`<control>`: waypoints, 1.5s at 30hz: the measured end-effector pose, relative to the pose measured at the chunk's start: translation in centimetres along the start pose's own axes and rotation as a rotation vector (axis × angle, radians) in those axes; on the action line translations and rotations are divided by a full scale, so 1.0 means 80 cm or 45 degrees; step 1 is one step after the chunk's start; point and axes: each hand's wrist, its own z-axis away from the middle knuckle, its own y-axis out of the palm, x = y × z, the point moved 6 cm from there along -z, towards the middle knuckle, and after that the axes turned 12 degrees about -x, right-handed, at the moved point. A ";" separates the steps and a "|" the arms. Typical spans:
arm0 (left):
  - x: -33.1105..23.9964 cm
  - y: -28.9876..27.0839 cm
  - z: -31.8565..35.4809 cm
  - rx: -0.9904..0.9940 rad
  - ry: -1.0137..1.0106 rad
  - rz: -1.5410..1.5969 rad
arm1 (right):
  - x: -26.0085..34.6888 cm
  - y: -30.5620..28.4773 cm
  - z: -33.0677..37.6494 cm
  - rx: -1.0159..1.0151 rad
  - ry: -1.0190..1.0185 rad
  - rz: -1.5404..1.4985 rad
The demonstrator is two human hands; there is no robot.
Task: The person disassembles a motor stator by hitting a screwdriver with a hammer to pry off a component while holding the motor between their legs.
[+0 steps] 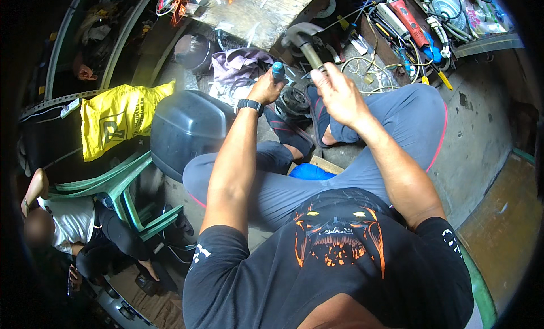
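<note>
My right hand (340,97) is closed round the handle of a claw hammer (307,47), whose metal head is raised up and to the left of my fingers. In my closed left hand (265,90) stands a tool with a teal, rounded handle end (278,70), perhaps a screwdriver or chisel; its lower part is hidden. Just below and right of that hand, between my feet, sits a dark round machine part (292,104) that looks like a motor. Hammer and teal handle are apart.
A grey-purple cloth (241,65) and a dark rounded case (192,128) lie left of my hands. Power tools (405,17) and cables crowd the far right. A wooden board (255,15) is ahead. A person (79,221) sits at lower left by a green chair (122,187).
</note>
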 end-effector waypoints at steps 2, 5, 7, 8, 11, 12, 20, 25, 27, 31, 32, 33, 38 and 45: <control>0.007 0.001 0.002 -0.030 0.003 -0.024 | 0.012 0.014 0.005 0.006 -0.119 0.050; 0.005 0.001 0.002 -0.023 0.062 0.030 | -0.006 0.045 -0.003 0.238 -0.060 0.226; -0.003 -0.002 0.005 -0.067 0.020 0.021 | -0.005 0.042 -0.012 0.211 -0.082 0.224; -0.006 -0.004 0.008 -0.079 0.029 0.063 | 0.007 0.038 -0.015 0.208 -0.091 0.224; 0.021 -0.008 0.019 -0.171 0.056 0.148 | 0.075 0.018 -0.007 0.100 -0.278 0.039; 0.031 -0.007 0.022 -0.175 0.058 0.163 | 0.079 0.025 0.002 0.095 -0.281 0.003; 0.044 -0.005 0.027 -0.207 0.013 0.276 | 0.045 0.052 -0.020 0.252 -0.230 0.244; 0.045 -0.018 0.027 -0.190 -0.019 0.233 | 0.099 0.014 -0.014 0.022 -0.378 0.000; 0.023 -0.023 0.028 -0.143 0.031 0.232 | 0.090 0.010 -0.009 0.083 -0.312 0.052; 0.001 -0.022 0.032 -0.161 0.086 0.185 | 0.076 0.017 0.005 0.210 -0.206 0.127; -0.004 -0.021 0.031 -0.167 0.074 0.161 | 0.073 0.018 0.007 0.207 -0.213 0.136; -0.010 -0.018 0.030 -0.171 0.062 0.138 | 0.068 0.018 0.008 0.204 -0.220 0.145; -0.023 0.001 0.011 -0.113 0.132 0.057 | 0.027 0.033 0.008 0.180 -0.122 0.226; -0.024 0.016 -0.030 0.158 0.234 -0.174 | -0.005 0.037 -0.003 0.031 -0.119 0.140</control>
